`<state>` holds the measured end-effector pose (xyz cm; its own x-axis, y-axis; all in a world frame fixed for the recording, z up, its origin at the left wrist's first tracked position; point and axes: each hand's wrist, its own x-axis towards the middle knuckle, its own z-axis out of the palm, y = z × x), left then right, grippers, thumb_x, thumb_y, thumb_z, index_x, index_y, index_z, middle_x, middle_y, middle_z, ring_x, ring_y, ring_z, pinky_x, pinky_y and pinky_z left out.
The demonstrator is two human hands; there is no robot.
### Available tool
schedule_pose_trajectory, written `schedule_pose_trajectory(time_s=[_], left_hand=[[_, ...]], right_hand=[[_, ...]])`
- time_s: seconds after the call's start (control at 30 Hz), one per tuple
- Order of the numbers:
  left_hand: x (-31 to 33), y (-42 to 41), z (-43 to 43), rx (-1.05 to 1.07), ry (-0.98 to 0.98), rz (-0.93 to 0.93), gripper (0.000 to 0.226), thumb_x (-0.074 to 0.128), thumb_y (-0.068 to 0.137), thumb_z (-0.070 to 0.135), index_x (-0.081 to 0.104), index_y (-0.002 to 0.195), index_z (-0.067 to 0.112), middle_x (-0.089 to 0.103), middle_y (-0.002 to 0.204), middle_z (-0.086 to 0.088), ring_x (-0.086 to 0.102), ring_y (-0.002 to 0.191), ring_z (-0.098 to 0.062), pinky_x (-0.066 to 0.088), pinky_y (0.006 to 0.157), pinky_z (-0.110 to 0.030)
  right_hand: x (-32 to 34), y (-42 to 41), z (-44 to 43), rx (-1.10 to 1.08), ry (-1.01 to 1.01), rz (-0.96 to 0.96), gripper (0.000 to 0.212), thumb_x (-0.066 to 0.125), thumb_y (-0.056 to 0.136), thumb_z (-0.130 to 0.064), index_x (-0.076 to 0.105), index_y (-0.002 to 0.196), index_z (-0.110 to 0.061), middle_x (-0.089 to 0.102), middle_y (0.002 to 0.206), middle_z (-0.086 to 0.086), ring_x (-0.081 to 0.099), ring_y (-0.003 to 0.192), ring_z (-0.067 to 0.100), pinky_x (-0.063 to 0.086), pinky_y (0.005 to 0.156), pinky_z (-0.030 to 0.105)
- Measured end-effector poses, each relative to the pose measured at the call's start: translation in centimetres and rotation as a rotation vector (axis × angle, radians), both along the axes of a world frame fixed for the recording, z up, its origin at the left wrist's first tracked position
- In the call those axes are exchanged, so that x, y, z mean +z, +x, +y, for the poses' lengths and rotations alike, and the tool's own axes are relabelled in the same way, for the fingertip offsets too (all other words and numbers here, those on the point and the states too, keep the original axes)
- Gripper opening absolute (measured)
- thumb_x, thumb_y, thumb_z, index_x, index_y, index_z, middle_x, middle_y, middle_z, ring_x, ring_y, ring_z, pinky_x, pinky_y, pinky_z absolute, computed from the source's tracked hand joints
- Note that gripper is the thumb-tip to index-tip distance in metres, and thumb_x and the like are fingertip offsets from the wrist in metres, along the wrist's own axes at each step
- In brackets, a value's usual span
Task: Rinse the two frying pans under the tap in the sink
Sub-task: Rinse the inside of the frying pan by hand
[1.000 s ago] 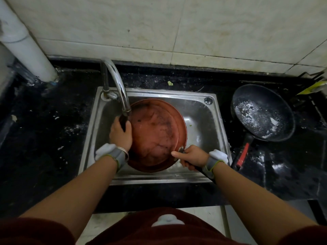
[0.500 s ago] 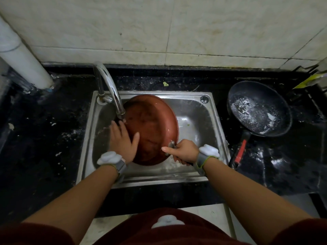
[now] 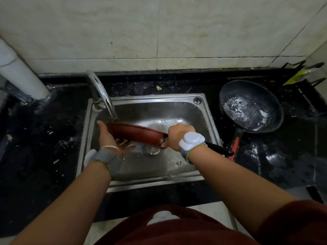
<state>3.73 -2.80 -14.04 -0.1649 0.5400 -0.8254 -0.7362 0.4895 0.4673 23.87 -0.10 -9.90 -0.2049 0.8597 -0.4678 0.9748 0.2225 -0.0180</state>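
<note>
A red frying pan (image 3: 136,133) is held edge-on over the steel sink (image 3: 203,112), just under the spout of the chrome tap (image 3: 104,98). My right hand (image 3: 178,137) grips the pan's black handle (image 3: 219,149) where it meets the pan. My left hand (image 3: 113,142) lies open, palm up, under the pan's left side and touches its rim. A second, black frying pan (image 3: 251,106) with white residue and a red-and-black handle sits on the counter right of the sink. Whether water runs I cannot tell.
A dark, wet counter (image 3: 44,138) surrounds the sink. A white pipe (image 3: 19,73) rises at the far left. A black wire rack (image 3: 304,75) with a yellow item stands at the back right. The drain (image 3: 152,149) shows below the pan. Tiled wall behind.
The red pan has turned from facing me to edge-on and lies flatter. My left hand went from the pan's face to underneath it, palm up. My right hand rolled over on the handle.
</note>
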Motion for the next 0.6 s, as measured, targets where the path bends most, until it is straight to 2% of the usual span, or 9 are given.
schedule_pose_trajectory(time_s=[0.07,0.13,0.2,0.23,0.3,0.37,0.47,0.53,0.6], left_hand=[[0.7,-0.2,0.2,-0.09,-0.043,0.035,0.055,0.05,0.081,0.062,0.053,0.108,0.014,0.051,0.106,-0.014,0.053,0.092,-0.035,0.044,0.083,-0.058],[1.6,0.2,0.3,-0.172,-0.094,0.065,0.026,0.05,0.09,0.035,0.047,0.083,0.011,0.049,0.087,-0.013,0.05,0.076,-0.03,0.047,0.072,-0.058],[1.5,0.3,0.1,-0.224,-0.137,0.1,0.013,0.043,0.091,0.015,0.042,0.08,0.008,0.047,0.086,-0.015,0.049,0.074,-0.032,0.052,0.055,-0.055],[1.0,0.3,0.0,-0.243,-0.153,0.126,0.008,0.039,0.089,0.009,0.042,0.083,0.006,0.047,0.092,-0.017,0.05,0.076,-0.034,0.052,0.057,-0.058],[0.6,0.3,-0.6,-0.243,-0.163,0.16,0.004,0.036,0.086,0.002,0.04,0.086,0.004,0.043,0.102,-0.021,0.051,0.085,-0.038,0.049,0.079,-0.062],[0.1,0.4,-1.0,-0.23,-0.153,0.198,0.007,0.037,0.082,-0.003,0.041,0.086,0.002,0.044,0.103,-0.022,0.052,0.096,-0.04,0.042,0.091,-0.066],[-0.3,0.7,-1.7,-0.221,-0.14,0.234,0.015,0.036,0.078,-0.01,0.042,0.076,0.003,0.05,0.091,-0.022,0.053,0.097,-0.037,0.039,0.094,-0.066],[0.0,1.1,-2.3,-0.218,-0.12,0.266,0.018,0.034,0.078,-0.013,0.043,0.074,0.001,0.051,0.084,-0.021,0.053,0.09,-0.034,0.044,0.09,-0.063],[0.2,1.6,-3.0,-0.191,-0.113,0.248,0.02,0.03,0.08,-0.012,0.047,0.081,-0.002,0.056,0.071,-0.021,0.055,0.08,-0.036,0.052,0.074,-0.055]], right_hand=[[0.0,0.2,-0.3,0.031,0.038,-0.026,0.036,0.063,0.084,-0.052,0.053,0.072,-0.019,0.063,0.089,0.001,0.055,0.076,0.023,0.04,0.065,0.027],[0.1,0.5,-0.5,0.062,0.088,-0.03,0.03,0.063,0.084,-0.05,0.063,0.088,-0.02,0.067,0.098,0.002,0.062,0.083,0.025,0.039,0.065,0.027],[0.0,0.9,-0.7,0.061,0.088,-0.031,0.035,0.062,0.084,-0.051,0.065,0.099,-0.019,0.067,0.102,0.003,0.064,0.089,0.024,0.039,0.066,0.027],[-0.1,1.3,-0.7,0.046,0.068,-0.023,0.038,0.062,0.083,-0.052,0.065,0.101,-0.019,0.068,0.103,0.004,0.064,0.088,0.025,0.041,0.066,0.027],[-0.3,1.9,-0.9,-0.051,-0.052,0.05,0.042,0.066,0.079,-0.054,0.068,0.097,-0.016,0.069,0.097,0.006,0.066,0.083,0.025,0.046,0.065,0.028],[-0.9,2.7,-1.3,-0.27,-0.282,0.264,0.033,0.074,0.077,-0.044,0.065,0.078,-0.011,0.066,0.076,0.009,0.067,0.062,0.021,0.05,0.054,0.026],[-1.8,3.3,-2.2,-0.51,-0.656,0.395,0.026,0.065,0.087,-0.017,0.054,0.065,-0.008,0.055,0.049,0.005,0.047,0.029,0.01,0.036,0.037,0.015],[-2.1,3.2,-2.6,-0.504,-0.718,0.352,0.023,0.061,0.088,-0.014,0.056,0.066,-0.007,0.051,0.052,0.005,0.041,0.033,0.012,0.033,0.041,0.016],[-2.3,2.9,-2.7,-0.528,-0.698,0.341,0.024,0.061,0.087,-0.011,0.056,0.063,-0.007,0.047,0.054,0.006,0.038,0.038,0.014,0.034,0.042,0.017]])
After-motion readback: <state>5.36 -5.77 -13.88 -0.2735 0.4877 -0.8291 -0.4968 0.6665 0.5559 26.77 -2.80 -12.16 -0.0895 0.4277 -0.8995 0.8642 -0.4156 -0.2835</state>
